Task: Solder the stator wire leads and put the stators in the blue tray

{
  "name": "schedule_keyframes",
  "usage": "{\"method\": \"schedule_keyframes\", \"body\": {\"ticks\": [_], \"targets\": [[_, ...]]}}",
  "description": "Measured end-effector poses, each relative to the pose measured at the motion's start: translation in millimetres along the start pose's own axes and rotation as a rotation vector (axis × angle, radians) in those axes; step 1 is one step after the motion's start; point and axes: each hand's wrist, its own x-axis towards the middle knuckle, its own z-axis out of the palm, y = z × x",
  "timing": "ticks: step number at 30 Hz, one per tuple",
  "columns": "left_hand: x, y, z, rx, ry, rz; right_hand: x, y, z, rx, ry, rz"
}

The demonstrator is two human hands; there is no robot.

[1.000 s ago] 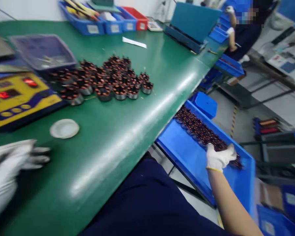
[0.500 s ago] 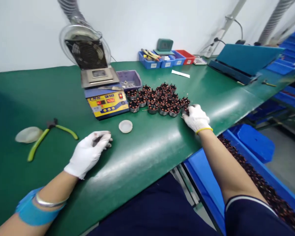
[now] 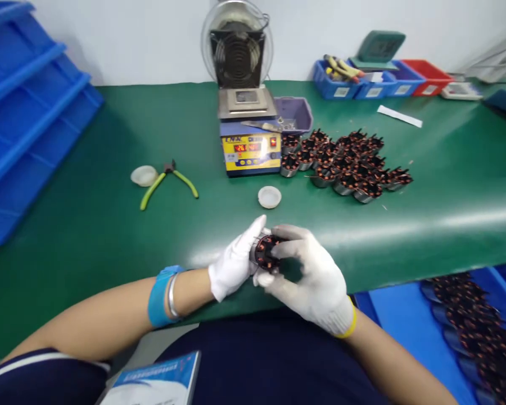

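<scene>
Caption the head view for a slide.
Left hand and right hand, both gloved, hold a copper-wound part at a green table.

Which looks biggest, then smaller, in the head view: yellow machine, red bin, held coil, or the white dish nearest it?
1. Yellow machine
2. Red bin
3. Coil and white dish: unsure; the coil looks bigger but is nearer, partly covered.
</scene>
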Motion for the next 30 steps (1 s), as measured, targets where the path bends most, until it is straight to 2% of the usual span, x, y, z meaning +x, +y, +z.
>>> {"method": "schedule_keyframes", "body": {"ticks": [2,5,9,12,14,17,19,21,23,24,25,27,30], "targets": [[-2,3,-7.6,0.03,0.068,0.022,8,0,7,0.202,0.064,0.163],[-4,11,-16.8,0.122,0.043,0.005,20,5,11,0.336,0.096,0.39],[-4,16,-18.3,0.172,0.003,-0.037,24,11,15,0.427,0.036,0.509],[-3,15,-15.4,0.113,-0.037,-0.07,13,15,17,0.415,0.133,0.423],[-5,15,-13.4,0.091,-0.073,-0.099,2,16,12,0.294,0.201,0.215],[-9,17,-11.2,0.11,-0.121,-0.147,-11,17,-3,0.016,0.145,-0.159],[-11,19,-11.1,0.14,-0.151,-0.179,-16,15,-14,-0.057,0.098,-0.27],[-11,22,-12.5,0.132,-0.175,-0.204,-17,14,-21,0.017,0.216,-0.193],[-9,23,-15.2,0.088,-0.166,-0.21,-15,15,-25,0.172,0.363,0.018],[-7,24,-16.8,0.069,-0.147,-0.206,-13,15,-26,0.242,0.384,0.133],[-5,25,-18.2,0.06,-0.126,-0.202,-9,16,-26,0.295,0.358,0.219],[-3,26,-20.3,0.062,-0.088,-0.196,-1,18,-24,0.316,0.219,0.299],[-2,27,-21.1,0.083,-0.076,-0.183,11,18,-17,0.176,0.001,0.213]]}}
